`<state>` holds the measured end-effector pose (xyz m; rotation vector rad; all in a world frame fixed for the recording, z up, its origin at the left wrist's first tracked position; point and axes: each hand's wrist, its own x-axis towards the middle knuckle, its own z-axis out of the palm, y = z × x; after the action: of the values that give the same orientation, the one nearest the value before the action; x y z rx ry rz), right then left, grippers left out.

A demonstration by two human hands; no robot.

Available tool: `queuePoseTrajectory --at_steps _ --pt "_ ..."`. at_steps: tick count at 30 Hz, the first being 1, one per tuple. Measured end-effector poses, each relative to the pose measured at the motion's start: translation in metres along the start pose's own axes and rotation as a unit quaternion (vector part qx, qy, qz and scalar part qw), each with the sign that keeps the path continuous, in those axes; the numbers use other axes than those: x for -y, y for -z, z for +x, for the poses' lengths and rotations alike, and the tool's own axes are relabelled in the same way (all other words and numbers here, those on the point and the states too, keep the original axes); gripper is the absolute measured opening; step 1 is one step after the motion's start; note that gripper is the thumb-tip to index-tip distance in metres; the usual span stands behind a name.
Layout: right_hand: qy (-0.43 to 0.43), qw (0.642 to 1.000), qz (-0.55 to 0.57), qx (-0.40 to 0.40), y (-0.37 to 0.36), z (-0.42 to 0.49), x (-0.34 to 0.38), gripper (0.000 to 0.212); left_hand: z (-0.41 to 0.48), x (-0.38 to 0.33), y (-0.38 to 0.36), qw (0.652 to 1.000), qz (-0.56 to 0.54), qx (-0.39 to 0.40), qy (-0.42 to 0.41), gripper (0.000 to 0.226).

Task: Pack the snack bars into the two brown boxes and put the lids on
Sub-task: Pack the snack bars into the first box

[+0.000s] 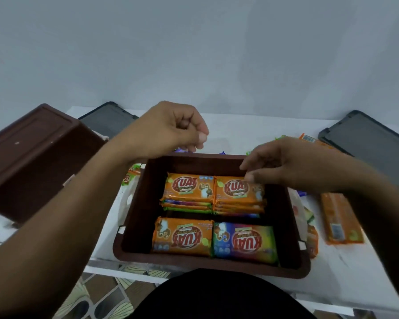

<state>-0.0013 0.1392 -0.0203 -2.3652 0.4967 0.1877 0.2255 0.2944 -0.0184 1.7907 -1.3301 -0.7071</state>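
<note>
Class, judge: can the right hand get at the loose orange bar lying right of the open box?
Probably yes: the orange bar lies uncovered on the table, with nothing between it and the right hand.

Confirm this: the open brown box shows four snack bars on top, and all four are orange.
Wrong on colour. The head view shows four on top in the open brown box, but only three are orange; the near-right bar is blue, purple and green.
</note>
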Motion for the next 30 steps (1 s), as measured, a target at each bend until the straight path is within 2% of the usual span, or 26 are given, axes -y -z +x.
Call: queuePoseTrajectory --at_steps 6,15,23,28,30 --pt "-0.002 0.992 0.044 -0.115 0.03 -0.013 -0.021 0.004 0.03 -0.023 -0.023 0.997 0.052 0.04 -0.026 0.009" --pt "-0.056 0.958 0.06 -0.273 0.073 -0.029 -0.084 0.002 0.09 -0.068 -0.064 0.983 0.155 0.081 -0.064 0.004" --pt "-0.08 0.96 0.057 -0.263 0.077 -0.012 -0.134 0.001 0.154 -0.044 -0.119 0.961 0.244 0.12 -0.058 0.006" --pt "-0.097 0.972 0.021 -0.215 0.065 0.019 -0.158 0.005 0.186 -0.019 -0.144 0.904 0.389 0.179 -0.02 0.006" --pt "-0.102 0.975 0.009 -0.198 0.064 0.029 -0.166 0.007 0.193 -0.018 -0.151 0.887 0.414 0.204 0.002 0.014"
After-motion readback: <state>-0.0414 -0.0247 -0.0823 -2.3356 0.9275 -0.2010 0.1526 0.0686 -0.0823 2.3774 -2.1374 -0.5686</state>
